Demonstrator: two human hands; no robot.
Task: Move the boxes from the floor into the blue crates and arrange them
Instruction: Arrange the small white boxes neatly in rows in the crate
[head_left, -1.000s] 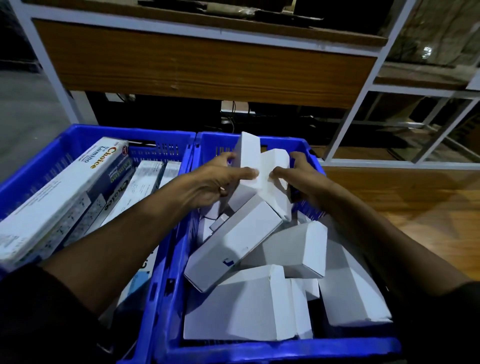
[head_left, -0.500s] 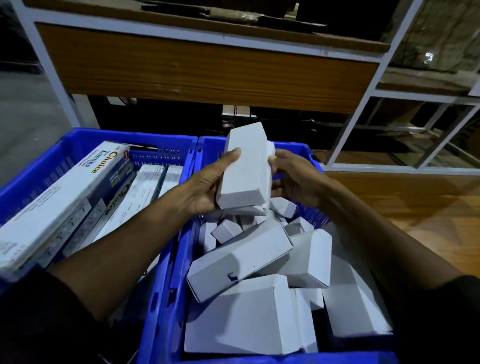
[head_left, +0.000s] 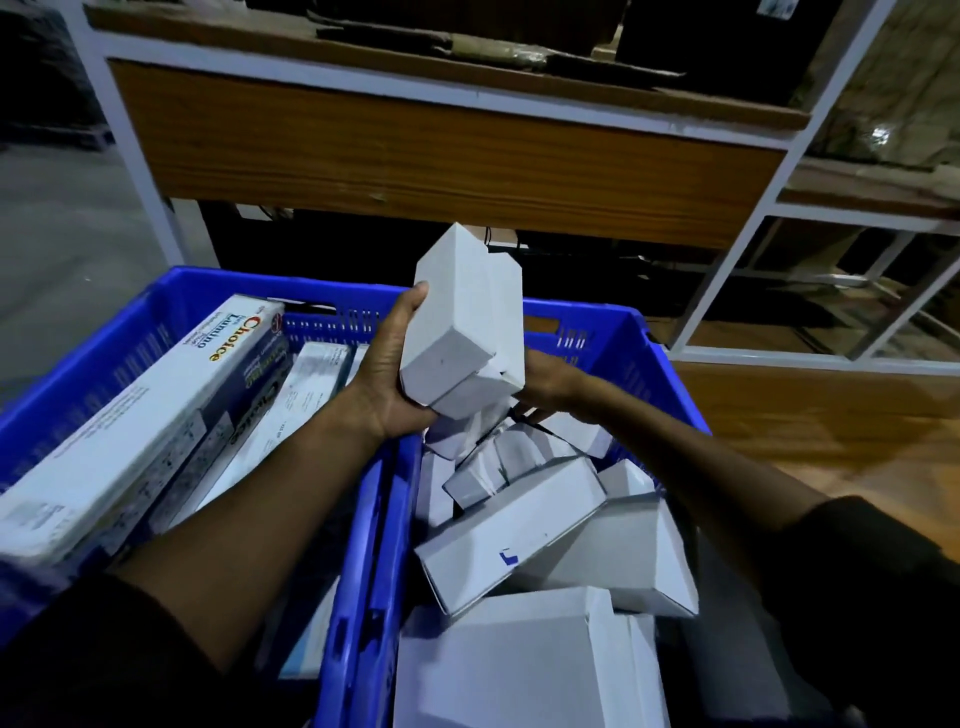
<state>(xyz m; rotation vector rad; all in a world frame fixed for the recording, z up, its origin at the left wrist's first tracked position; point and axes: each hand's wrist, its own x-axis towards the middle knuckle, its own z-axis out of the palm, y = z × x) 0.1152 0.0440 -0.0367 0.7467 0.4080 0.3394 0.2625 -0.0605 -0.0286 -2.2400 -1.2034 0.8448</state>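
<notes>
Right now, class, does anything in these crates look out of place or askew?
Yes. In the right blue crate the white boxes lie jumbled, tilted across one another, not in rows. The long printed boxes in the left crate lie roughly parallel.

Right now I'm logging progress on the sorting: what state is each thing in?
Left hand: grips the upright white cardboard boxes, lifted above the crates.
Right hand: low among the loose boxes, grip hidden.
Right blue plastic crate: holds jumbled plain white boxes.
Left blue plastic crate: holds long printed cartons lying side by side.
</notes>
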